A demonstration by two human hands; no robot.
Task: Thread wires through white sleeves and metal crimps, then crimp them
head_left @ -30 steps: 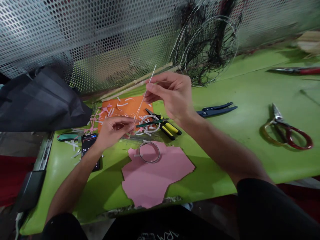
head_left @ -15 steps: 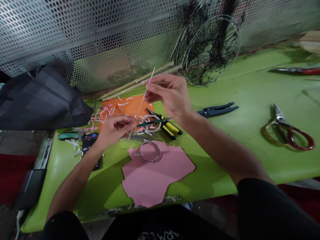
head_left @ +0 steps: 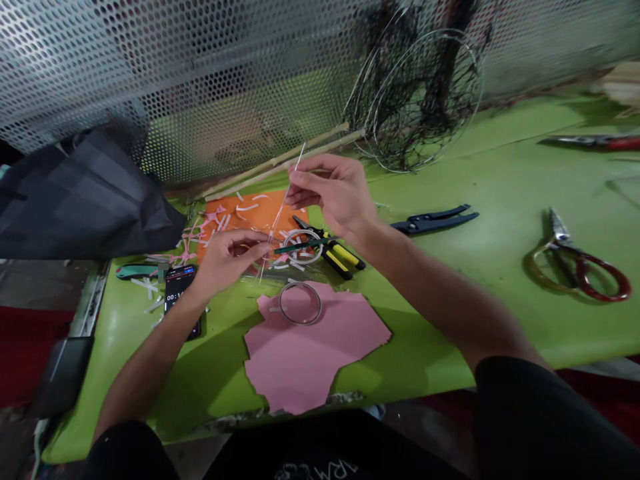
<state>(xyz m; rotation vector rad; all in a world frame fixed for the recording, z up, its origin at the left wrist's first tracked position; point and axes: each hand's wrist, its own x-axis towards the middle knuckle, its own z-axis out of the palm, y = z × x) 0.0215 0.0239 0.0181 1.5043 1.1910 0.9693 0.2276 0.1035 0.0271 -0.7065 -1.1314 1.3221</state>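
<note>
Thin pale wire (head_left: 281,212) slants up between my two hands above the table. My right hand (head_left: 333,190) pinches it near the upper end, and a short tip sticks out past the fingers. Lower down, my left hand (head_left: 240,253) grips the wire between thumb and forefinger, its lower end hanging below. Under the hands lie an orange sheet (head_left: 225,208) strewn with white strips, a roll of tape (head_left: 304,260) and yellow-handled pliers (head_left: 344,257). Closer to me, a clear tape roll (head_left: 300,323) rests on a pink cut sheet (head_left: 310,363).
On the left are a phone (head_left: 176,288), a green-handled cutter (head_left: 137,271) and a dark cloth (head_left: 85,200). To the right lie dark pliers (head_left: 435,219), scissors (head_left: 575,267) and a red-handled tool (head_left: 595,142). Wire hoops with black netting (head_left: 425,100) lean against the perforated metal panel (head_left: 240,87).
My right hand has shifted slightly down and left along with the wire's upper end. The wire's lower end hangs a little lower. My left hand stays nearly in place.
</note>
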